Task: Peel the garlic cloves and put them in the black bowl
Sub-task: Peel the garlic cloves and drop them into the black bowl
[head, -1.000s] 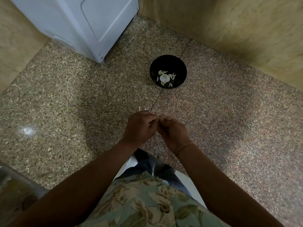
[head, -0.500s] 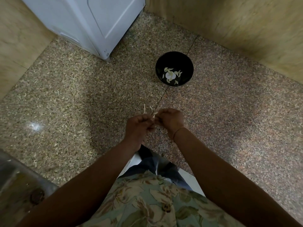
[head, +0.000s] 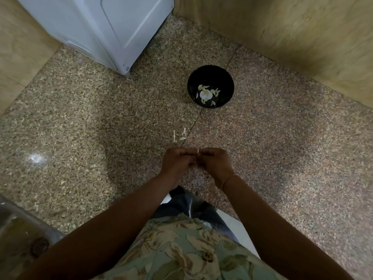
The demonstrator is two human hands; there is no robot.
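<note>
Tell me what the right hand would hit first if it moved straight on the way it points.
Most likely the left hand: the right hand points inward at it, both pinching a pale garlic piece between them. Depth is unclear.

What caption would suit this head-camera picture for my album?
Peeling time: left hand and right hand pinch a garlic clove above the speckled floor, peel scraps lying ahead, black bowl beyond.

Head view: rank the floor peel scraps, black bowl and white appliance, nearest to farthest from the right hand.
From the right hand:
1. Peel scraps, just ahead, slightly left.
2. Black bowl, farther ahead.
3. White appliance, far ahead-left.
</note>
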